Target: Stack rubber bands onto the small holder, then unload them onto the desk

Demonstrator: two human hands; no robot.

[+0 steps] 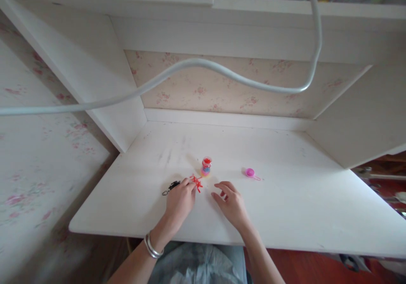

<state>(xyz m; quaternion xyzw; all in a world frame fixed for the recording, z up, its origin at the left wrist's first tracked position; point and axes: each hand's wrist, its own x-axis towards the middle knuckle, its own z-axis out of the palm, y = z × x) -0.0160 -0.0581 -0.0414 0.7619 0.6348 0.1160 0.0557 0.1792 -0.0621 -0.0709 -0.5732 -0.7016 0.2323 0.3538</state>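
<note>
My left hand [181, 198], with a silver bangle at the wrist, has its fingertips pinched together at a small cluster of thin red strips [198, 184] on the desk. Just behind the cluster a small clear jar [206, 168] stands upright, with red bits at its mouth and blue, pink and yellow layers lower down. Right of the strips, my right hand [231, 201] hovers low with thumb and fingers apart, holding nothing. Thin black strips [174, 186] lie beside my left hand, partly hidden by it. A round pink cap [250, 172] with a small loop lies farther right.
The white desktop [294, 203] has side panels and a flowered back wall [199, 85]. A thick white cable or tube [203, 63] curves across the upper view, in front of the shelf. My lap is at the desk's front edge.
</note>
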